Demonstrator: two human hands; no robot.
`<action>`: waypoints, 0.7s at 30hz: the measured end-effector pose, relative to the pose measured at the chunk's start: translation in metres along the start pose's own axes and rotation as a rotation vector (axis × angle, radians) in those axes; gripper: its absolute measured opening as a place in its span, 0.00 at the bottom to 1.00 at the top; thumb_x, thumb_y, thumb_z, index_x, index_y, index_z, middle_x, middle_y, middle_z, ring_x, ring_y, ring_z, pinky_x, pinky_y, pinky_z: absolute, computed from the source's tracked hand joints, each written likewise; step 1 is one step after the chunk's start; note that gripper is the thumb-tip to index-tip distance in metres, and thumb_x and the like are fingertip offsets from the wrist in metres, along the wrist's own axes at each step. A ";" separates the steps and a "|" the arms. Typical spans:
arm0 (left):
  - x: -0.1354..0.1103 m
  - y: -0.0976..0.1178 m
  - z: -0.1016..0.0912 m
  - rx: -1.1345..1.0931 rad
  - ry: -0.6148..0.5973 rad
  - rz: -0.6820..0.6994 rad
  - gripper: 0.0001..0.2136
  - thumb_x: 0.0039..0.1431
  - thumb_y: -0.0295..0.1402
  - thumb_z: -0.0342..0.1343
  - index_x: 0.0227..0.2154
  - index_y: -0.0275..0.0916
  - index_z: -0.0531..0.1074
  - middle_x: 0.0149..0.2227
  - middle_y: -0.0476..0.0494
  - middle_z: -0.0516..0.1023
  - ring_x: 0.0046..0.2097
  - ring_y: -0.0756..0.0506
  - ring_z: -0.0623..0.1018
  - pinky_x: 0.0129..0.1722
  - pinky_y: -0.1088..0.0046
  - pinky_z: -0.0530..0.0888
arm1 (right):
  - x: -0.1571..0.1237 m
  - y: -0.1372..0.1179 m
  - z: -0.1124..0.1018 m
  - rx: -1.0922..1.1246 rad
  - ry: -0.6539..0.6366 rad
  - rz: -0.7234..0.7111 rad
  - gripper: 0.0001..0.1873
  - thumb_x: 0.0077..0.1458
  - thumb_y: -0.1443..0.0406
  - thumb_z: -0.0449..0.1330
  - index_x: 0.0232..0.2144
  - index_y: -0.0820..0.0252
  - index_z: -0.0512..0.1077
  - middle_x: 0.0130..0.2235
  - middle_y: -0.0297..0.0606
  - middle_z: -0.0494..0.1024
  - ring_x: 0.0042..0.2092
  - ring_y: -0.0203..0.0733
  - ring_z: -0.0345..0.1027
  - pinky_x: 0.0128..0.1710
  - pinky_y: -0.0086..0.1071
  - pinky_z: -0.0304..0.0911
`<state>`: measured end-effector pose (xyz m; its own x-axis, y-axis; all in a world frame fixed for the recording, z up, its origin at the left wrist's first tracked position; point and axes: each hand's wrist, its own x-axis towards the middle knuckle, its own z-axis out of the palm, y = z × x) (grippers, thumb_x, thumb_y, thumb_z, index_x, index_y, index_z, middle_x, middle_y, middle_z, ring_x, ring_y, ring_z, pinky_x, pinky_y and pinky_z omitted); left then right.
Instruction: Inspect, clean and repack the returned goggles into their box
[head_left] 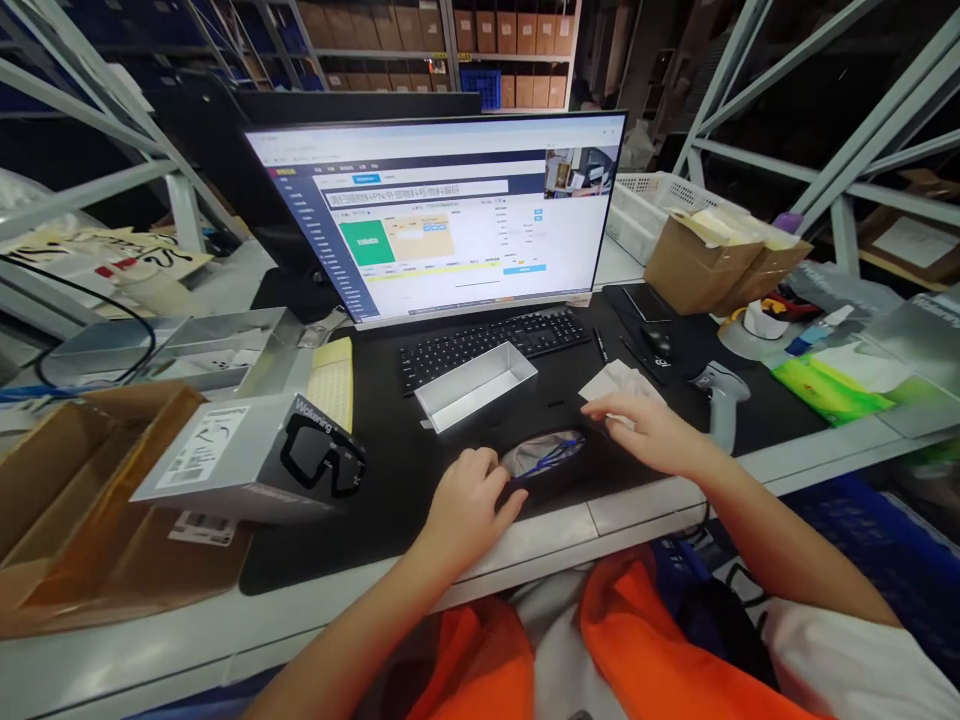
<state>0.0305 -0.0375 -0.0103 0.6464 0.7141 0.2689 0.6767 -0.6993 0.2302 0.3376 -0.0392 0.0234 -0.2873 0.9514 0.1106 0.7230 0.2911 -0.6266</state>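
A black oval glasses case (547,462) lies open on the black desk mat (390,500), with grey lining and a blue strap showing inside. My left hand (469,505) grips the case's left end, fingers curled over its rim. My right hand (649,430) rests at the case's right end, fingers bent down onto its edge, beside a white folded cloth (619,382). Just behind the case lies an open silver box tray (476,385).
A monitor (442,215) and keyboard (495,345) stand behind. A grey goggles box (247,455) and an open cardboard carton (82,510) sit left. A barcode scanner (721,395), mouse (658,340), brown boxes (705,262) and green packet (832,385) are right.
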 end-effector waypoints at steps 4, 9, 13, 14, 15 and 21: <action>0.023 0.017 -0.004 0.096 -0.006 0.045 0.21 0.59 0.47 0.61 0.48 0.37 0.75 0.60 0.30 0.68 0.61 0.30 0.66 0.54 0.51 0.69 | -0.005 0.044 0.028 -0.110 -0.014 0.105 0.24 0.55 0.72 0.54 0.53 0.63 0.75 0.55 0.49 0.78 0.57 0.52 0.72 0.60 0.48 0.66; 0.074 0.028 0.004 0.081 -0.163 0.020 0.43 0.49 0.55 0.65 0.66 0.44 0.61 0.70 0.33 0.56 0.66 0.29 0.61 0.59 0.47 0.64 | 0.000 0.053 0.067 -0.135 0.009 0.014 0.29 0.53 0.76 0.51 0.58 0.67 0.70 0.55 0.54 0.77 0.56 0.52 0.71 0.58 0.47 0.66; 0.099 0.020 0.006 0.064 -0.248 -0.059 0.45 0.51 0.55 0.63 0.68 0.38 0.58 0.66 0.30 0.64 0.61 0.30 0.68 0.57 0.51 0.67 | 0.004 0.051 0.069 -0.214 0.030 -0.002 0.24 0.56 0.75 0.51 0.52 0.66 0.74 0.47 0.51 0.79 0.49 0.50 0.73 0.53 0.44 0.67; 0.102 0.018 0.007 0.062 -0.258 -0.063 0.44 0.51 0.55 0.63 0.67 0.37 0.60 0.63 0.30 0.67 0.61 0.29 0.67 0.58 0.50 0.66 | 0.005 0.052 0.069 -0.241 0.021 0.003 0.22 0.56 0.75 0.51 0.50 0.66 0.75 0.45 0.50 0.79 0.48 0.49 0.72 0.51 0.42 0.67; 0.103 0.016 0.007 0.060 -0.264 -0.060 0.43 0.52 0.55 0.63 0.66 0.37 0.61 0.61 0.30 0.70 0.61 0.29 0.67 0.59 0.49 0.65 | 0.006 0.052 0.068 -0.268 0.009 0.010 0.19 0.56 0.75 0.52 0.47 0.66 0.76 0.43 0.49 0.79 0.46 0.48 0.72 0.50 0.40 0.67; 0.090 0.018 0.007 0.064 -0.244 -0.084 0.44 0.49 0.51 0.66 0.66 0.38 0.60 0.62 0.24 0.66 0.60 0.25 0.69 0.55 0.47 0.66 | 0.011 0.053 0.065 -0.337 -0.026 0.023 0.10 0.55 0.76 0.53 0.34 0.66 0.74 0.37 0.48 0.77 0.43 0.48 0.70 0.45 0.38 0.63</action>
<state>0.1033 0.0142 0.0116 0.6479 0.7616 0.0157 0.7473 -0.6394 0.1806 0.3320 -0.0199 -0.0581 -0.2812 0.9565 0.0773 0.8954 0.2905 -0.3375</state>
